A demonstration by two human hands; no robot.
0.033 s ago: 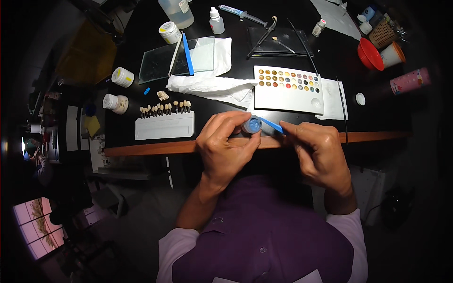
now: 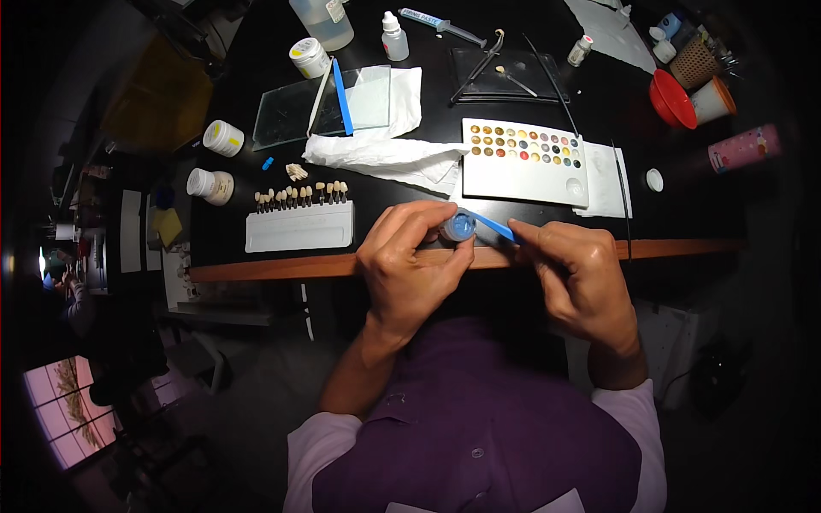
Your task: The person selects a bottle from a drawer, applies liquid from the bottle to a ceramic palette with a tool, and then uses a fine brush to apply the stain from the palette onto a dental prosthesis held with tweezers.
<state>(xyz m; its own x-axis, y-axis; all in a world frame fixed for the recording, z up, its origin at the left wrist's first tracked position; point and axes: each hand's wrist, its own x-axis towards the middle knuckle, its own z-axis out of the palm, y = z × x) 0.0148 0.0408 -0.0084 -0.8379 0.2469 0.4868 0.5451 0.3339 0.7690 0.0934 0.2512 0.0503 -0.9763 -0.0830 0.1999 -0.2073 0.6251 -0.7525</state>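
Just above the front edge of the black bench, my left hand (image 2: pixel 410 274) grips a small round jar (image 2: pixel 462 227) with blue contents, fingers around it. My right hand (image 2: pixel 578 282) holds a flat blue plastic spatula (image 2: pixel 493 225), its far end touching the jar's rim. Beyond them lies a white palette (image 2: pixel 522 179) with rows of colored wells, on paper. To the left are a white rack of tooth shade samples (image 2: pixel 298 229) and a crumpled white tissue (image 2: pixel 359 156).
A glass slab (image 2: pixel 282 115) with strips, jars (image 2: pixel 224 138), bottles (image 2: pixel 394 38), a syringe (image 2: pixel 440 26) and a black tray (image 2: pixel 505 77) with instruments occupy the bench. Red bowl (image 2: pixel 671 98) and pink container (image 2: pixel 742 150) stand right. Another person (image 2: pixel 79 303) is at far left.
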